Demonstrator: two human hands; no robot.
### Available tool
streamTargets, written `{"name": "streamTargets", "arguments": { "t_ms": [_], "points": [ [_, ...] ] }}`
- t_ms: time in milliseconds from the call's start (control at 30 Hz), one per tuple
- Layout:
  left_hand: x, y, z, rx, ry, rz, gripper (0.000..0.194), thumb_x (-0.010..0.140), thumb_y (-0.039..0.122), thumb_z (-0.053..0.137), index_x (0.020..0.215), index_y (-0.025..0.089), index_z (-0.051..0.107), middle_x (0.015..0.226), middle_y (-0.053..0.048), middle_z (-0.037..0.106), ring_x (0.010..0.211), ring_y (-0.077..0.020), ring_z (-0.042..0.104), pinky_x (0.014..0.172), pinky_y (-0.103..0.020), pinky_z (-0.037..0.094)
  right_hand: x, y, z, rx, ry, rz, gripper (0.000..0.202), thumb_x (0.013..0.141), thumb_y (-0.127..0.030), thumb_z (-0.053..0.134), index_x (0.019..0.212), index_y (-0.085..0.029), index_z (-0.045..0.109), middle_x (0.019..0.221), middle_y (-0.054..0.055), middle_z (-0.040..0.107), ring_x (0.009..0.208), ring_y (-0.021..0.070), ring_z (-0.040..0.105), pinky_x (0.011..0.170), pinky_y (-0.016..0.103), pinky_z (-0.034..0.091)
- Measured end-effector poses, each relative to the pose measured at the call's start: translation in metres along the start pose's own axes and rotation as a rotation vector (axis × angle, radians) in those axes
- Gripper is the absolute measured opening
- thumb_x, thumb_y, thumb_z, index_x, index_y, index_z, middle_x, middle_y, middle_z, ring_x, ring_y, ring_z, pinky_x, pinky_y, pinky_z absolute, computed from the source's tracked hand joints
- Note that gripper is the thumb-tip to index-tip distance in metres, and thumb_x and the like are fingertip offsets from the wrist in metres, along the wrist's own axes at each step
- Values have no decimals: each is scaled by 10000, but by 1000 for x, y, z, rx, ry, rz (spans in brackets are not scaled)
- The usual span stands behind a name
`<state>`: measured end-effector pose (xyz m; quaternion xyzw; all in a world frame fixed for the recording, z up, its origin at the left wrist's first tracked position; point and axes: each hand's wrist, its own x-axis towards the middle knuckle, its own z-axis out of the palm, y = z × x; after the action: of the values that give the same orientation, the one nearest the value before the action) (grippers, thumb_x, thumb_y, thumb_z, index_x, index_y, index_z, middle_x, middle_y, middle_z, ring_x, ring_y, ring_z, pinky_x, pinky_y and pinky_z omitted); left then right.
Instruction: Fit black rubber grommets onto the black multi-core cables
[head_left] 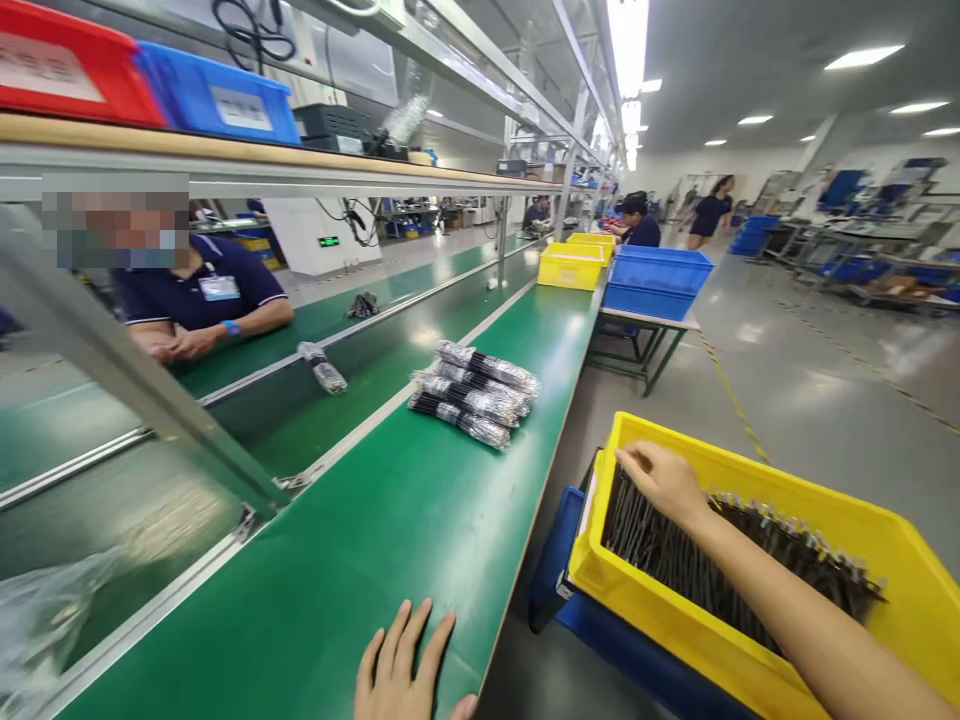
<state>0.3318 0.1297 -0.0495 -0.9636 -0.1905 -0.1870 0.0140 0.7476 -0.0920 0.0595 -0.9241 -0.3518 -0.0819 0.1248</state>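
Note:
My left hand [405, 665] lies on the near part of the green bench top [360, 560], fingers stretched out and holding nothing. Over the left end of a yellow bin [817, 490], my right hand [664, 483] has its fingers curled together; what they grip, if anything, is hidden. Below that hand, the bin holds a dense mass of thin black cables [675, 570] with light-coloured ends. Farther along the bench top lies a small stack of clear-wrapped bundles of black cables [472, 393].
A single wrapped bundle [322, 367] lies on the belt, near a seated person [217, 290] across the line. A slanted metal post [142, 370] rises at left. Yellow bins [570, 266] and blue bins [656, 280] stand farther along. Clear plastic [52, 620] lies at lower left.

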Motion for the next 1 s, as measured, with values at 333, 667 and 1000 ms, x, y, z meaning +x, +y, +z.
{"name": "streamTargets", "arguments": {
  "t_ms": [333, 667, 1000],
  "points": [
    [-3, 9, 8, -37, 122, -82, 496, 863, 575, 705, 1314, 370, 718, 1393, -66, 717, 1319, -334, 614, 1136, -459, 381, 161, -239, 46, 15, -5, -252, 391, 1014, -417, 662, 1324, -183, 621, 1367, 114, 617, 1187, 273, 636, 1011, 511, 546],
    [1, 14, -15, -572, 38, -224, 736, 838, 561, 728, 1485, 249, 571, 1510, -167, 606, 1434, -394, 513, 1194, -550, 367, 82, -265, 29, 455, -117, -195, 412, 980, -491, 659, 1215, -154, 626, 1111, 111, 690, 1019, 271, 674, 914, 464, 558],
    [-17, -62, -176, -1095, 482, -591, 1049, 788, 755, 704, 1581, 173, 340, 1551, -213, 529, 1456, -354, 491, 1204, -510, 383, -121, -422, 35, 1312, -513, -737, 938, 749, -944, 570, 1342, -218, 537, 918, 61, 682, 854, 252, 682, 769, 388, 579]
  ]
}}
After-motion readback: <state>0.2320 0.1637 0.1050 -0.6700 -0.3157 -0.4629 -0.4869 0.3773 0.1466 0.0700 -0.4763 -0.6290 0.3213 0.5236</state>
